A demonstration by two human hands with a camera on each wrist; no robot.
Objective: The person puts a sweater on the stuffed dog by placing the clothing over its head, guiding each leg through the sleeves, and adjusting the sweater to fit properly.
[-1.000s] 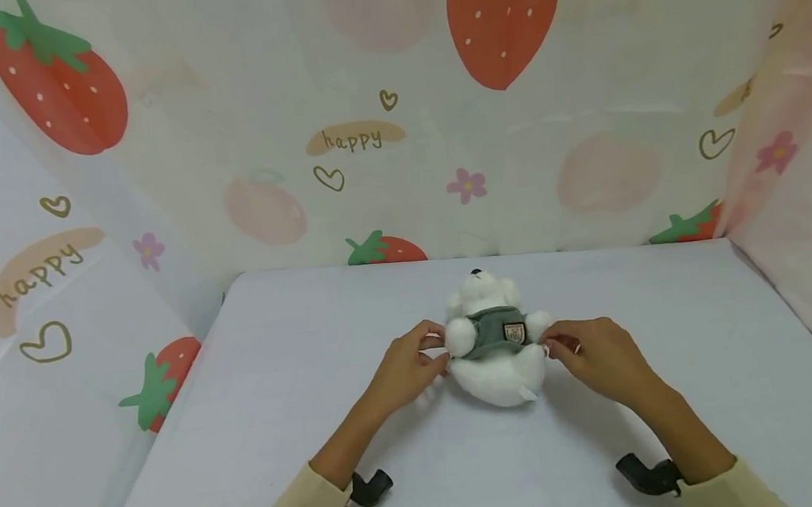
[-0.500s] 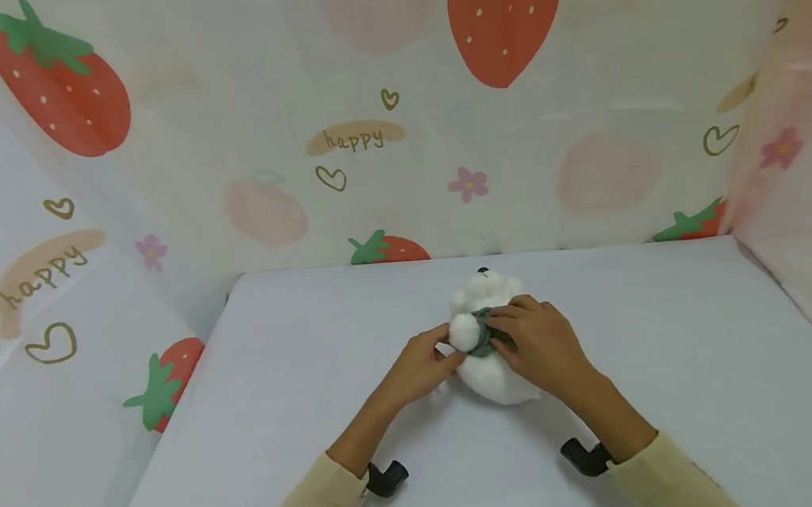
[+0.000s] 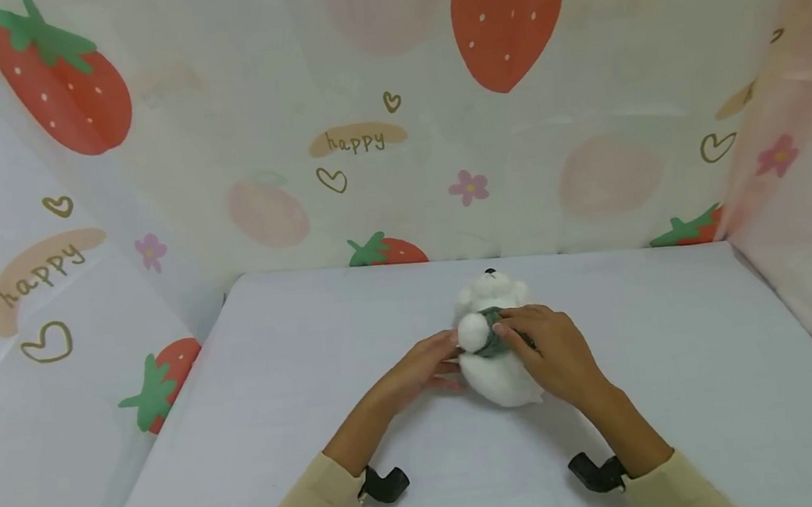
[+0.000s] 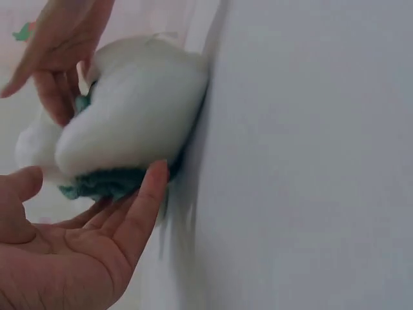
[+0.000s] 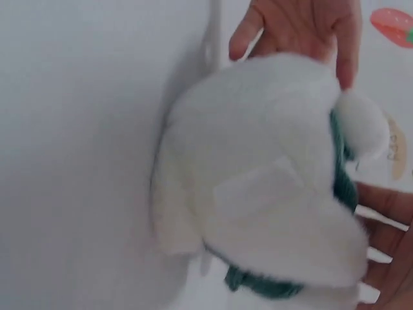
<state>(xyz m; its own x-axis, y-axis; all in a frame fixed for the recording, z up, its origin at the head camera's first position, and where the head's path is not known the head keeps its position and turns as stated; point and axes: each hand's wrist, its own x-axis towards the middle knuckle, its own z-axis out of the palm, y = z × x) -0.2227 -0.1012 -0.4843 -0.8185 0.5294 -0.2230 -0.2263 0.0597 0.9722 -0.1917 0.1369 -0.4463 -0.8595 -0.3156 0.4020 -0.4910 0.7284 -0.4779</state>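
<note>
A white plush bear with a black nose and a green knitted top lies on its back on the white table, head towards the far edge. My left hand touches its left side with extended fingers; in the left wrist view those fingers reach under the green top, thumb apart. Across the chest lies my right hand, covering part of the top and the far arm. The right wrist view shows its fingers spread beside the bear, and a white tag on the bear.
The white tabletop spreads around the bear. Behind it and at both sides hangs a pale curtain printed with strawberries, hearts and flowers. Each wrist carries a black camera mount.
My right hand has moved from the bear's right side onto its chest. The left hand's thumb and fingers have loosened from the near paw and straightened. The bear has shifted slightly right.
</note>
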